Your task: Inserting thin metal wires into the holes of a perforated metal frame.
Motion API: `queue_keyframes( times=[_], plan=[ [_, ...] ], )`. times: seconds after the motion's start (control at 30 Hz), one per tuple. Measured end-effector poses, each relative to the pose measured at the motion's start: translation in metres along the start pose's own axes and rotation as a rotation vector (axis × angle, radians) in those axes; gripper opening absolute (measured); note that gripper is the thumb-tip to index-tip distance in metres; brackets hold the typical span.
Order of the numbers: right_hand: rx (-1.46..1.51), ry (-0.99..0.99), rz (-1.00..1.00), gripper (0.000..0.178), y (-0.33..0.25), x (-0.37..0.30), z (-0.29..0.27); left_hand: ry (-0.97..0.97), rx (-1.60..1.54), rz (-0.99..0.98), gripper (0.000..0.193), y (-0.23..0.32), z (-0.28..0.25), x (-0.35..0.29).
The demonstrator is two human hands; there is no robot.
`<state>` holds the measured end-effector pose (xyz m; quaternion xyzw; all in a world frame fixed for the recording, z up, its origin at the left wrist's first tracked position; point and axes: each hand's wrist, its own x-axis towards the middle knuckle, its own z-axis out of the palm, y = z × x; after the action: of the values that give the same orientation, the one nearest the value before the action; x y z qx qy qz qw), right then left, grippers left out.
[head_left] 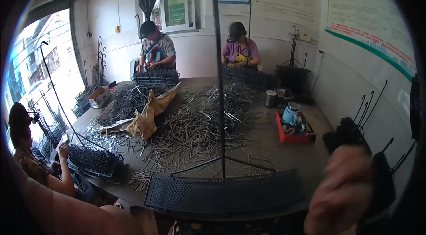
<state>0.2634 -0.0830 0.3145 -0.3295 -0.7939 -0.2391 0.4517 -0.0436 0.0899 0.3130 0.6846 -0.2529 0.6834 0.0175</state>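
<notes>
A black perforated rack point(191, 195) with a tall hooked rod point(221, 102) lies at the table's near edge in front of me. My right hand point(339, 190), blurred, is raised beyond its right end with the fingers curled in; whatever they hold cannot be made out. My left arm reaches in at the lower left, and my left hand point(120, 219) is low, below the table edge, its fingers hidden. Past the rack lies a big heap of thin metal rods point(191, 133), with a torn brown paper sheet point(148, 115) on it.
Two people point(157, 53) work at similar racks on the far side; another person point(37, 155) sits at the left by a filled rack point(95, 159). A red tray point(296, 135) with a blue-white container point(290, 113) stands right. Hooked black racks point(350, 133) line the right wall.
</notes>
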Motion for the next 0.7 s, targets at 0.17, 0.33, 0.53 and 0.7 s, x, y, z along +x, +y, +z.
queue_keyframes(
  times=[0.17, 0.33, 0.53, 0.7],
  plan=[
    [-0.474, -0.491, -0.364, 0.033, -0.053, 0.06, 0.016, -0.03, 0.084, 0.043, 0.048, -0.004, -0.019, 0.004],
    [-0.222, -0.538, -0.441, 0.031, -0.043, 0.124, 0.045, -0.063, 0.159, 0.043, 0.048, 0.004, -0.018, 0.002],
    [0.019, -0.651, -0.363, 0.028, -0.047, 0.075, 0.021, -0.052, 0.033, 0.041, 0.049, -0.02, 0.006, -0.004],
    [0.265, -0.824, -0.313, 0.025, -0.037, 0.096, 0.05, 0.056, -0.011, -0.002, 0.049, -0.025, 0.026, -0.02]
  ],
)
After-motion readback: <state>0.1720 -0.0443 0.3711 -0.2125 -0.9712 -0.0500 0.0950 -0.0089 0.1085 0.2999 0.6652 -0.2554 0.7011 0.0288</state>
